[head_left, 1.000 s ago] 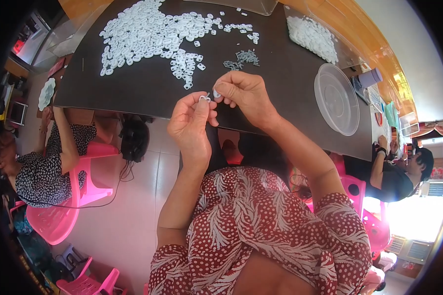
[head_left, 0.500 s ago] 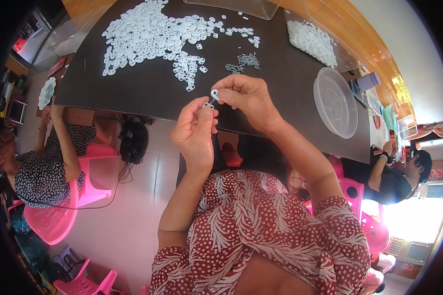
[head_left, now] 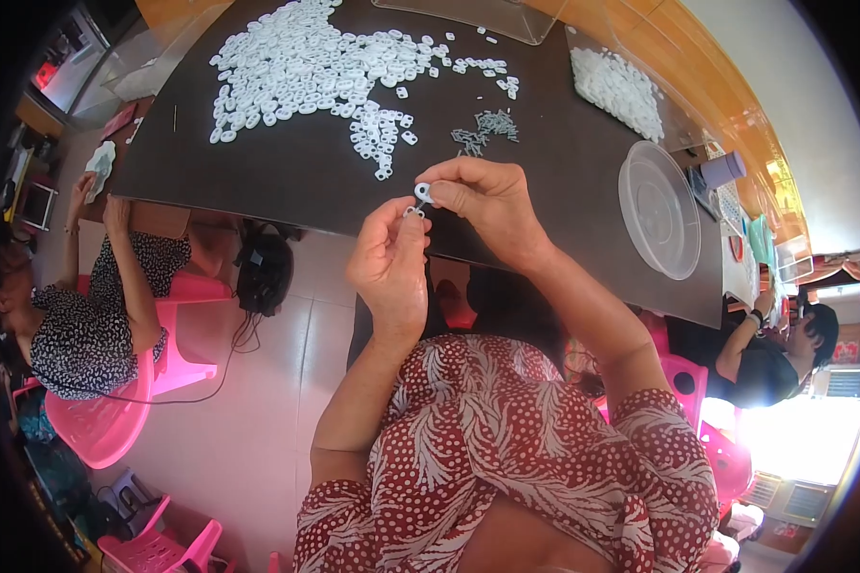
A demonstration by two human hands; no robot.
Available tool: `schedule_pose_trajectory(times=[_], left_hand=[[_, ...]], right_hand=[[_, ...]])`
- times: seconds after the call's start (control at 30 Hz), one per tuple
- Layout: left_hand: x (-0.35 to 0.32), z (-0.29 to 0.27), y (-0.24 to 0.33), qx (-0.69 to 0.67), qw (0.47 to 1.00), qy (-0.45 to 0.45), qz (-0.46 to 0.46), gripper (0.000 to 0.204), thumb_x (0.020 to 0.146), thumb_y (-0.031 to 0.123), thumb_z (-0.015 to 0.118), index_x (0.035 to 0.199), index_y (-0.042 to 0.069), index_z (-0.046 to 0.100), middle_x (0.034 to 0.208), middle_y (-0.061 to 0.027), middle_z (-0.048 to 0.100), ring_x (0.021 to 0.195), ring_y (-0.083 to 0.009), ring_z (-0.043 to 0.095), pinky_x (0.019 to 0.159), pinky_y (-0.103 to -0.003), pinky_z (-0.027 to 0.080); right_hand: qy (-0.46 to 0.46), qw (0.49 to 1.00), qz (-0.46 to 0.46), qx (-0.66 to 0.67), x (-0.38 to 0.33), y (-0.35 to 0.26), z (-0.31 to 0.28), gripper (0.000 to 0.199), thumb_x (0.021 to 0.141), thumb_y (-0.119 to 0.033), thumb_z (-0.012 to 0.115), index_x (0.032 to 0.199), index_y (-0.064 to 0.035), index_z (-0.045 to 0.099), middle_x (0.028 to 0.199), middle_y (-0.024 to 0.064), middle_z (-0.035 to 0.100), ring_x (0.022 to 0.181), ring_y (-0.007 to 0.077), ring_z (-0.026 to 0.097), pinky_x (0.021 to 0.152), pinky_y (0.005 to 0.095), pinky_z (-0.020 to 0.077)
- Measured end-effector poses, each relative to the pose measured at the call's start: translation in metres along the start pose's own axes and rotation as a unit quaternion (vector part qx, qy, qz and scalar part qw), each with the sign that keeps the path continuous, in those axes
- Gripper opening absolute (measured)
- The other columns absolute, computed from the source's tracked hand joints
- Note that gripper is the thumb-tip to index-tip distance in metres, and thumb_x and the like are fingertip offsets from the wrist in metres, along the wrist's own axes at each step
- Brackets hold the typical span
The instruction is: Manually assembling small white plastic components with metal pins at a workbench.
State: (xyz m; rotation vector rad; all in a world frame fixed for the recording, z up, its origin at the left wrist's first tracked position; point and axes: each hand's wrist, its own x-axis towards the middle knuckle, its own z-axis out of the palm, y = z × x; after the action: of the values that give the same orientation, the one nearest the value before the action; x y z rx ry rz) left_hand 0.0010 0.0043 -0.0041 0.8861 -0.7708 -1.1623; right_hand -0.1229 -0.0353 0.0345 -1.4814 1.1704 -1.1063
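Observation:
Over the table's near edge, my left hand [head_left: 392,263] pinches a small white plastic piece with holes [head_left: 413,212] between thumb and fingertips. Just above it, my right hand [head_left: 487,201] grips a white oval plastic ring [head_left: 423,193] by its edge. A thin grey pin seems to stand between the two pieces; whether it joins them I cannot tell. Farther up the table lies a small heap of grey pins [head_left: 495,125]. Left of that, a big pile of white oval rings [head_left: 296,72] spreads out, with smaller two-holed white pieces [head_left: 375,138] at its near end.
On the dark table [head_left: 258,181], a clear round lid [head_left: 657,210] lies to the right. A clear bin of white pieces [head_left: 616,91] stands behind it, near a purple cup [head_left: 721,170]. One person [head_left: 96,334] sits at left on a pink chair [head_left: 105,420], another [head_left: 760,349] at right.
The view has shifted slightly, so the table things appear a little farther right. Both hands keep their pinch, the two white pieces still close together.

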Motion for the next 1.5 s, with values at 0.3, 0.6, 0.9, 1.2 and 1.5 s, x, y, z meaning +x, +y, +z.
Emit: schedule_pose_trajectory(times=[0.3,0.6,0.9,1.2,1.5], left_hand=[[0.0,-0.004,-0.001,-0.009,1.0,-0.003,-0.021,0.016,0.09,0.001,0.055,0.105,-0.003,0.059,0.082,-0.0055,0.063,0.068,-0.0062,0.056,0.058,-0.018,0.045],[0.002,0.0,-0.006,0.006,1.0,0.008,0.012,0.019,0.089,0.0,0.057,0.107,-0.003,0.059,0.08,-0.0054,0.063,0.064,-0.006,0.055,0.053,-0.017,0.044],[0.004,-0.001,-0.006,0.012,1.0,-0.01,0.013,0.023,0.089,0.0,0.056,0.112,-0.005,0.057,0.078,-0.0046,0.062,0.062,-0.0065,0.053,0.053,-0.018,0.043],[0.007,-0.003,-0.001,-0.048,0.998,-0.04,-0.008,0.025,0.091,0.003,0.056,0.114,-0.005,0.056,0.08,-0.004,0.06,0.064,-0.0073,0.053,0.056,-0.019,0.044],[0.009,0.002,0.008,-0.143,0.987,-0.013,-0.072,0.023,0.09,0.001,0.055,0.11,-0.009,0.057,0.086,-0.0097,0.063,0.062,-0.0116,0.056,0.055,-0.023,0.05]], right_hand=[[0.022,0.997,-0.069,-0.041,-0.002,0.012,0.005,0.013,0.083,-0.003,0.061,0.093,0.0007,0.068,0.081,0.0048,0.063,0.074,0.01,0.057,0.066,0.0243,0.0458],[0.032,0.992,-0.08,-0.094,-0.005,0.013,0.01,0.014,0.082,-0.002,0.06,0.093,-0.0014,0.068,0.078,0.0061,0.059,0.072,0.014,0.056,0.065,0.0268,0.0456],[0.05,0.998,-0.023,-0.033,-0.009,0.013,0.015,0.01,0.081,-0.001,0.061,0.09,0.0005,0.064,0.08,0.0071,0.06,0.073,0.0153,0.057,0.066,0.0281,0.047],[0.027,0.989,-0.109,-0.096,-0.009,0.009,0.012,0.012,0.08,-0.004,0.062,0.092,0.0,0.064,0.081,0.0068,0.06,0.075,0.0154,0.055,0.067,0.029,0.0457],[0.005,0.985,-0.138,-0.099,-0.011,-0.003,0.011,0.021,0.076,-0.003,0.067,0.097,-0.0053,0.067,0.073,0.0016,0.054,0.071,0.0142,0.049,0.063,0.0274,0.0423]])
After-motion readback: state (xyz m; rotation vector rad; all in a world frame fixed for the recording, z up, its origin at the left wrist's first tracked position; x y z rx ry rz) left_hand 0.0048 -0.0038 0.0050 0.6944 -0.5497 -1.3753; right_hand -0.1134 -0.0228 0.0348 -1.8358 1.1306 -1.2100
